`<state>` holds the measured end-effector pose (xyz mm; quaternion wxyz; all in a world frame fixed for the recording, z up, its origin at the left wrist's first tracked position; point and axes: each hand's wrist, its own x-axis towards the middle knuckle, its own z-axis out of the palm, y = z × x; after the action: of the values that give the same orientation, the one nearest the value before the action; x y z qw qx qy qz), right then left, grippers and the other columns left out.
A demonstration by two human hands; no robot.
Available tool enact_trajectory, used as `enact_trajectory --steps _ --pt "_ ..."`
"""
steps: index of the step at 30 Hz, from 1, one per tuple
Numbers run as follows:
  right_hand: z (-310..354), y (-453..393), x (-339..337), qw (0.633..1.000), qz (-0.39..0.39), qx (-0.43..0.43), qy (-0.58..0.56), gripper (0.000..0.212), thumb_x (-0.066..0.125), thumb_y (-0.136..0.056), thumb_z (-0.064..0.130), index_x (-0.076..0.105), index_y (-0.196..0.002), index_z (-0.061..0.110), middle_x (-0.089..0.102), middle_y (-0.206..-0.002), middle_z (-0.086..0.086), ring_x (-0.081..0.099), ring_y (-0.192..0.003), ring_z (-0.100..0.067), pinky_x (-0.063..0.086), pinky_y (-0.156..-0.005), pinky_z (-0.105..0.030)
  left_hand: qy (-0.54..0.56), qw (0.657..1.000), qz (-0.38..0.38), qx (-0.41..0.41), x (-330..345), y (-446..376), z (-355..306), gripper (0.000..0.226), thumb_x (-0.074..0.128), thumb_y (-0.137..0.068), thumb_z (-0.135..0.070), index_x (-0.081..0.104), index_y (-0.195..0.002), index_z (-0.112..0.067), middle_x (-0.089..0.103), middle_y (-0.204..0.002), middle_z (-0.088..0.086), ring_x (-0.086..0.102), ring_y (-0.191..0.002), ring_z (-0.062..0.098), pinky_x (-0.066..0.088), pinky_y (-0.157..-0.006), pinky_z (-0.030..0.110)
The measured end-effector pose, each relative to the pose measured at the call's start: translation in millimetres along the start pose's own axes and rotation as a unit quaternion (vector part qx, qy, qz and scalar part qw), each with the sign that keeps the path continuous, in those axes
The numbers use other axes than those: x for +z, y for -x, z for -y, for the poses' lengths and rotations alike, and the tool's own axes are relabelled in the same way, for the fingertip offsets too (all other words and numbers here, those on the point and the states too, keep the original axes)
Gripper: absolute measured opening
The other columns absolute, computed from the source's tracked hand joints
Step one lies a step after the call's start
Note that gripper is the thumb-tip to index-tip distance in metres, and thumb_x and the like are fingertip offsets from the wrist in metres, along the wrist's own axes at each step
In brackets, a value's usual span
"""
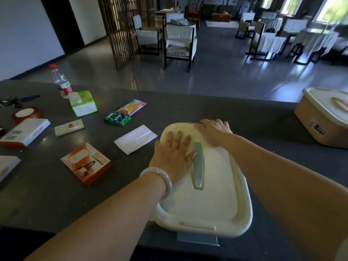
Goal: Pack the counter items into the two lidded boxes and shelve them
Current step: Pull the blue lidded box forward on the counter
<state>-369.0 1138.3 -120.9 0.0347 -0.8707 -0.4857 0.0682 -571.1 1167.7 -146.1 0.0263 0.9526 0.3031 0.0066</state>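
A cream lid (211,202) with a grey-blue handle (198,164) covers the blue box (197,239) at the counter's near edge. My left hand (174,153) lies flat on the lid's left side, fingers spread. My right hand (214,131) rests on the lid's far right corner, fingers over its rim. A second box (318,125), tan with a cream lid (323,104), stands at the far right. Loose items lie to the left: an orange WiFi box (86,162), a white paper (135,138), a green packet (117,118), a colourful pouch (131,107) and a tissue pack (82,103).
Further left on the dark counter (244,117) are a white and orange box (25,131), a small sachet (68,127), a red round tin (27,113), keys (15,100) and a water bottle (61,81). Beyond the counter stand chairs (178,42) and covered tables.
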Motion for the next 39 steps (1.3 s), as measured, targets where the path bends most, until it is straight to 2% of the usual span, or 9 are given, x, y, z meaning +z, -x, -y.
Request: enact_trajectory --steps 5,9,13,18,22,26,30,36,39 --pt "-11 45 7 0.996 -0.050 0.024 -0.075 0.075 0.037 -0.096 0.058 0.013 -0.154 0.017 0.013 -0.161 0.000 0.006 -0.147 -0.020 0.009 -0.117 -0.043 0.047 0.999 0.025 -0.012 -4 1 -1 0.063 0.002 -0.096 -0.060 -0.007 -0.152 -0.035 -0.015 -0.161 -0.006 -0.017 -0.147 0.022 0.001 -0.117 0.054" --pt "-15 98 14 0.982 -0.066 0.085 -0.153 0.085 0.050 -0.092 0.054 0.008 -0.154 0.013 0.009 -0.161 -0.004 0.007 -0.147 -0.024 0.014 -0.118 -0.042 0.054 0.998 0.021 -0.016 -6 -1 -1 0.064 0.006 -0.096 -0.061 -0.003 -0.154 -0.034 -0.013 -0.162 -0.005 -0.016 -0.147 0.021 0.000 -0.117 0.054" --pt "-8 139 19 0.964 -0.066 0.134 -0.222 0.090 0.056 -0.089 0.051 0.008 -0.153 0.009 0.016 -0.159 -0.011 0.020 -0.143 -0.031 0.024 -0.114 -0.041 0.060 0.998 0.014 -0.017 -11 -1 -2 0.064 0.011 -0.097 -0.061 0.004 -0.154 -0.032 -0.008 -0.162 -0.005 -0.011 -0.148 0.022 0.005 -0.116 0.054" --pt "-4 164 26 0.934 -0.059 0.194 -0.294 0.079 0.055 -0.087 0.057 0.022 -0.146 0.016 0.042 -0.142 -0.008 0.051 -0.118 -0.031 0.047 -0.093 -0.049 0.088 0.996 0.014 0.000 -26 8 3 0.065 0.025 -0.098 -0.058 0.009 -0.154 -0.029 -0.009 -0.162 -0.001 -0.010 -0.148 0.024 0.005 -0.117 0.055" --pt "-6 168 31 0.931 -0.071 0.193 -0.303 0.077 0.055 -0.088 0.057 0.023 -0.145 0.016 0.045 -0.138 -0.007 0.053 -0.114 -0.030 0.047 -0.085 -0.042 0.181 0.981 -0.050 -0.037 -33 31 16 0.065 0.042 -0.099 -0.046 0.016 -0.153 -0.021 0.011 -0.159 0.004 0.011 -0.147 0.025 0.020 -0.116 0.052" --pt "-6 166 34 0.928 -0.084 0.193 -0.308 0.074 0.057 -0.086 0.057 0.028 -0.142 0.016 0.049 -0.130 -0.006 0.054 -0.102 -0.025 0.041 -0.073 -0.034 0.354 0.924 -0.006 -0.145 -26 59 16 0.062 0.045 -0.100 -0.033 0.013 -0.152 -0.017 0.033 -0.149 0.013 0.046 -0.128 0.029 0.041 -0.102 0.042" --pt "-10 164 35 0.908 -0.083 0.224 -0.345 0.066 0.063 -0.081 0.057 0.041 -0.127 0.015 0.052 -0.093 0.005 0.052 -0.074 -0.009 0.036 -0.051 -0.025 0.393 0.901 -0.002 -0.182 -20 67 12 0.057 0.038 -0.103 -0.028 0.013 -0.153 -0.015 0.041 -0.144 0.013 0.052 -0.123 0.028 0.046 -0.098 0.042" --pt "-14 162 27 0.905 -0.096 0.219 -0.353 0.060 0.068 -0.080 0.052 0.046 -0.121 0.014 0.058 -0.099 0.000 0.051 -0.073 -0.009 0.035 -0.050 -0.023 0.385 0.906 -0.028 -0.171 -34 61 10 0.037 0.039 -0.102 -0.023 0.039 -0.139 -0.017 0.057 -0.119 0.005 0.058 -0.101 0.017 0.043 -0.071 0.026" --pt "-22 166 18 0.895 -0.126 0.212 -0.372 0.057 0.068 -0.080 0.051 0.045 -0.120 0.017 0.054 -0.090 0.007 0.052 -0.073 -0.007 0.036 -0.050 -0.022 0.375 0.913 -0.054 -0.153 -49 59 1 0.036 0.039 -0.101 -0.021 0.039 -0.137 -0.018 0.058 -0.122 0.005 0.056 -0.096 0.016 0.040 -0.072 0.028"
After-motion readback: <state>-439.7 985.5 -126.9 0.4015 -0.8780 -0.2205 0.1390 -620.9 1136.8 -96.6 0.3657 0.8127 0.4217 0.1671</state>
